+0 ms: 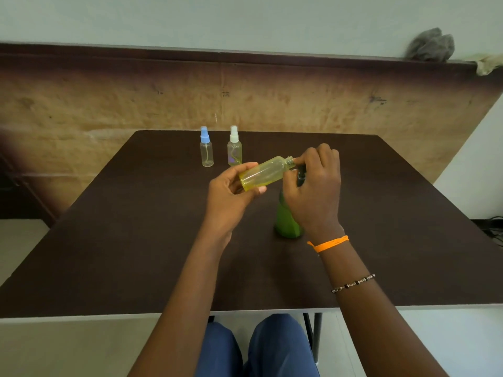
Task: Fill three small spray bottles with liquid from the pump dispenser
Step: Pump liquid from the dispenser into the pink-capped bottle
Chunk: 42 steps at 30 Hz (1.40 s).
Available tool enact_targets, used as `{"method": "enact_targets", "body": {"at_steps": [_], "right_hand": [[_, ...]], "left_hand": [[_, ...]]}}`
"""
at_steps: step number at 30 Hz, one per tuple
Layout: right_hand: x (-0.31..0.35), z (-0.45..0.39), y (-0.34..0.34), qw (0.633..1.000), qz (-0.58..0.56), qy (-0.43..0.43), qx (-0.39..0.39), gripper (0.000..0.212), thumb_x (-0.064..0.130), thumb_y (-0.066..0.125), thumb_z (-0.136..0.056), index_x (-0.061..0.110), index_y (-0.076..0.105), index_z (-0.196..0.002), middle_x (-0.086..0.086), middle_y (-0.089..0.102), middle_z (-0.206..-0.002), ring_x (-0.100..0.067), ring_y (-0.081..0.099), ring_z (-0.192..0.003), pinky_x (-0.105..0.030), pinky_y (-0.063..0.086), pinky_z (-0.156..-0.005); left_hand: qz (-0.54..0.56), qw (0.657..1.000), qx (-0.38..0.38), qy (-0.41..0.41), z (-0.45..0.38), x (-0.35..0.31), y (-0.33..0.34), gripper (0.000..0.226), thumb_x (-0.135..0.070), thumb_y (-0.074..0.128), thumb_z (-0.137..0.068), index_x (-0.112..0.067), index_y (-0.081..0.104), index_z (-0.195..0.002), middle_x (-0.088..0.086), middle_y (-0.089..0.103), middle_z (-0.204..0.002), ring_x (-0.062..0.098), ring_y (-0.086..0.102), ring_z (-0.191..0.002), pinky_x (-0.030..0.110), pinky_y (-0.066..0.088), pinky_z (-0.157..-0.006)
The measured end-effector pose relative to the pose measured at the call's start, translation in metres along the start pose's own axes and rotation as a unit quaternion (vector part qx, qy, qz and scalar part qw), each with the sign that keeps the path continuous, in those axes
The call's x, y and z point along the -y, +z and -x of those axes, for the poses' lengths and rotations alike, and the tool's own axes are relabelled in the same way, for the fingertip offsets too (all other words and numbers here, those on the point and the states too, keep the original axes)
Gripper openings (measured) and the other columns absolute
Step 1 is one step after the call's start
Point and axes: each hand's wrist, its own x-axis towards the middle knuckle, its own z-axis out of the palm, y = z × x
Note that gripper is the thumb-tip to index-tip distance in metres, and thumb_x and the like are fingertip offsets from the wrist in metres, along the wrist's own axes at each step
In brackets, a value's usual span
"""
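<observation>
Behind the dark brown wood-grain table (136,240) a mottled tan board (109,104) stands; on the table, a clear small bottle with a blue spray cap (206,148); another capped white (234,147); a yellow-tinted open bottle (264,173); a green pump dispenser (285,219); an orange wristband (329,244).

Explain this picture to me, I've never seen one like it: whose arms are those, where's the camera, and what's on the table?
No machine here: the arms belong to a person wearing a camera on the head, looking forward and down. The left hand holds a small yellow bottle, tilted with its cap off. The right hand is at the bottle's open neck, above a green pump dispenser standing on the dark table; the hand hides most of the pump. Further back stand two capped spray bottles, the blue-capped bottle and the white-capped bottle.
</observation>
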Motion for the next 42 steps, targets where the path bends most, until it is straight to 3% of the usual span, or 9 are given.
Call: {"method": "enact_targets", "body": {"at_steps": [14, 19, 28, 34, 42], "right_hand": [[-0.002, 0.005, 0.000, 1.000, -0.013, -0.002, -0.003, 0.015, 0.013, 0.050, -0.072, 0.001, 0.056, -0.079, -0.012, 0.048, -0.080, -0.018, 0.035, -0.076, -0.024, 0.031, -0.069], [-0.011, 0.015, 0.009, 1.000, 0.011, -0.021, -0.009, 0.013, 0.006, 0.051, -0.067, 0.000, 0.056, -0.077, -0.015, 0.048, -0.077, -0.021, 0.034, -0.075, -0.028, 0.033, -0.065], [-0.003, 0.004, 0.003, 1.000, -0.011, -0.011, -0.009, 0.012, 0.011, 0.050, -0.071, 0.002, 0.053, -0.077, -0.013, 0.046, -0.079, -0.019, 0.034, -0.076, -0.027, 0.031, -0.068], [-0.012, 0.013, 0.009, 0.999, 0.025, -0.042, -0.011, 0.010, 0.004, 0.050, -0.066, 0.001, 0.053, -0.075, -0.015, 0.046, -0.076, -0.022, 0.032, -0.074, -0.036, 0.037, -0.062], [-0.003, 0.003, 0.000, 1.000, -0.013, -0.017, 0.012, 0.013, 0.008, 0.051, -0.069, 0.001, 0.053, -0.079, -0.012, 0.046, -0.081, -0.020, 0.034, -0.077, -0.026, 0.031, -0.069]], "left_hand": [[0.003, 1.000, -0.001, -0.004, 0.001, 0.000, 0.003, 0.044, 0.011, 0.069, -0.072, -0.020, 0.063, -0.103, -0.007, 0.068, -0.097, 0.000, 0.065, -0.090, 0.014, 0.052, -0.075], [-0.009, 1.000, 0.004, -0.010, 0.001, 0.006, 0.000, 0.046, 0.010, 0.070, -0.072, -0.023, 0.063, -0.104, -0.009, 0.068, -0.098, 0.000, 0.065, -0.092, 0.015, 0.052, -0.077], [-0.001, 1.000, 0.004, -0.002, 0.000, 0.001, 0.001, 0.044, 0.009, 0.070, -0.073, -0.023, 0.063, -0.102, -0.006, 0.068, -0.098, 0.002, 0.065, -0.092, 0.014, 0.051, -0.075], [-0.010, 1.000, 0.005, -0.010, 0.002, 0.006, 0.000, 0.045, 0.009, 0.070, -0.073, -0.022, 0.063, -0.104, -0.008, 0.068, -0.099, 0.001, 0.064, -0.093, 0.014, 0.051, -0.076], [0.005, 1.000, 0.001, -0.013, -0.001, 0.003, 0.001, 0.043, 0.007, 0.071, -0.073, -0.023, 0.063, -0.103, -0.006, 0.068, -0.099, 0.003, 0.064, -0.093, 0.014, 0.051, -0.074]]}}
